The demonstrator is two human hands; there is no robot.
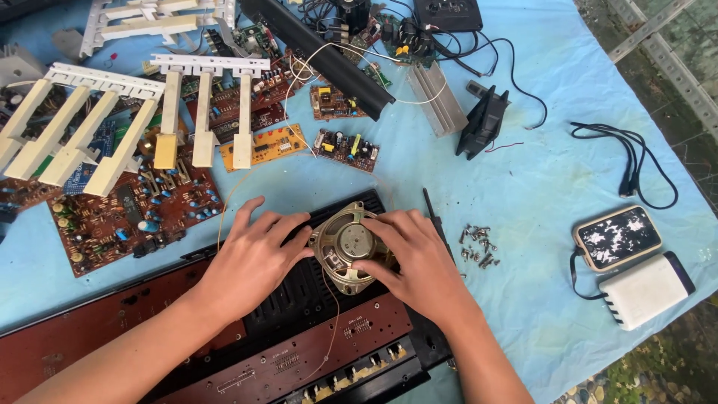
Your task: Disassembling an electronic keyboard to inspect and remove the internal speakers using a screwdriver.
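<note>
On the blue cloth [538,187], your left hand [250,258] and right hand [415,258] clamp fingers on the round speaker [348,245] over the black keyboard case [299,299]; lifting it needs care for its thin wire [333,322].

My left hand [254,251] and right hand [415,254] are both bare: no gloves, rings, watch or bands on either. My forearms are uncovered right to the bottom edge of the view, with no sleeve showing. The fingers are slim, with short, plain nails.
</note>
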